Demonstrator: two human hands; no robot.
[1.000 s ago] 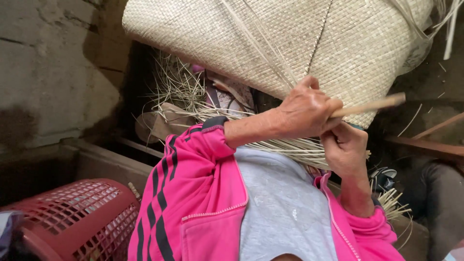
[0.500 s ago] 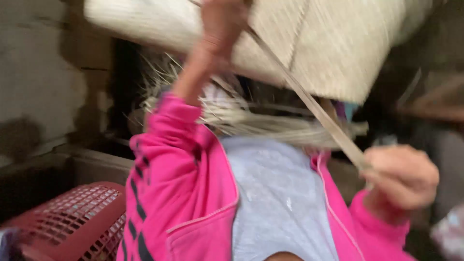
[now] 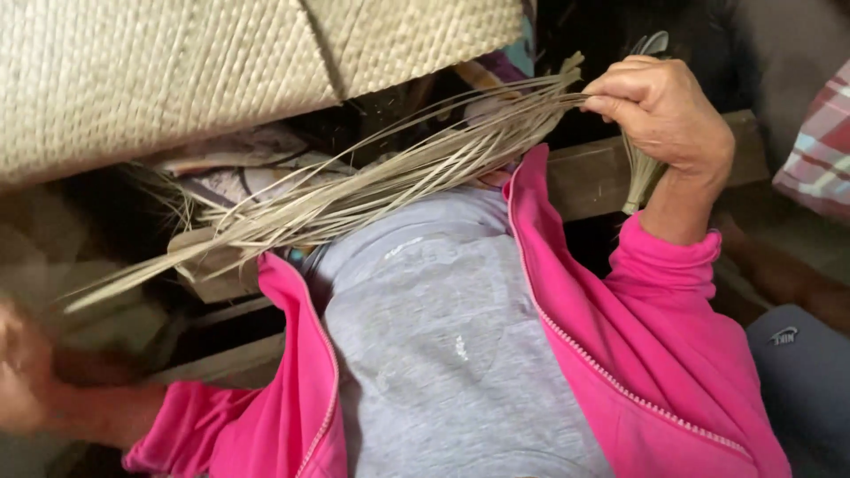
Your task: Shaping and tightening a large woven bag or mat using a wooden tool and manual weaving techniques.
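Observation:
My right hand (image 3: 662, 113) is raised at the upper right, closed around one end of a bundle of long pale straw strips (image 3: 354, 190). The strips fan out down and to the left, across my grey shirt (image 3: 443, 336) and open pink jacket (image 3: 655, 354). A large woven straw mat (image 3: 177, 71) hangs over the top left of the view, just above the strips. My left hand (image 3: 19, 376) is low at the left edge, blurred, and what it holds does not show.
A wooden beam (image 3: 589, 181) runs behind my right arm. Checked red cloth (image 3: 819, 142) and a dark grey-blue garment (image 3: 801, 381) lie at the right edge. Loose straw and a wooden block (image 3: 212, 270) sit beneath the strips.
My left hand has dropped from the mat to the lower left. My right hand has risen to the upper right, now gripping a whole bundle of strips. The view has shifted right.

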